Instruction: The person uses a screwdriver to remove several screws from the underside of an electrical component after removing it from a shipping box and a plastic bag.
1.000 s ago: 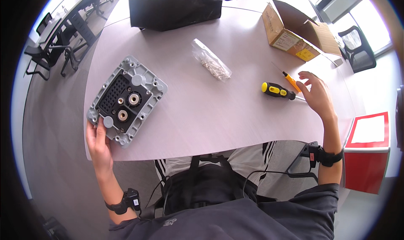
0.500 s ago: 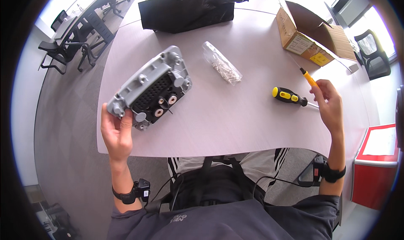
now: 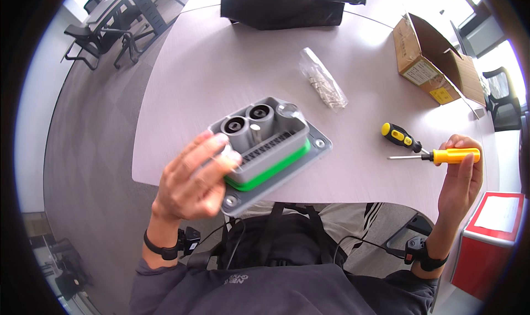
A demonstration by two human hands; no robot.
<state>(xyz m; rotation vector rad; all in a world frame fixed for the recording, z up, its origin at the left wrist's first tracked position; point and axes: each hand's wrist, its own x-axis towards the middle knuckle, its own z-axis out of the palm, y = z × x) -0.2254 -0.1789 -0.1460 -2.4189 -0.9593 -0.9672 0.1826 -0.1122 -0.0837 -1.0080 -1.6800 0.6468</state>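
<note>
My left hand (image 3: 193, 177) grips the left side of a grey electrical connector (image 3: 276, 163) and holds it up above the table's near edge. The connector's face shows two round sockets, rows of small pin slots, a green seal and a flange with corner holes. My right hand (image 3: 462, 174) is closed round the handle of a yellow screwdriver (image 3: 455, 155), whose thin shaft points left. Just beyond it a black-and-yellow screwdriver (image 3: 401, 137) lies on the table, its shaft tip hidden behind the yellow one. A clear bag of small metal parts (image 3: 326, 86) rests past the connector.
At the far side of the table (image 3: 182, 99) sits a black plastic bag (image 3: 281, 7). An opened cardboard box (image 3: 425, 72) stands at the far right. Below the table's right edge is a red box (image 3: 483, 254) with a white sheet on top.
My left hand has turned the connector over, bringing its socket side up, and moved it right and nearer. My right hand has lowered, and the yellow screwdriver now points left instead of away.
</note>
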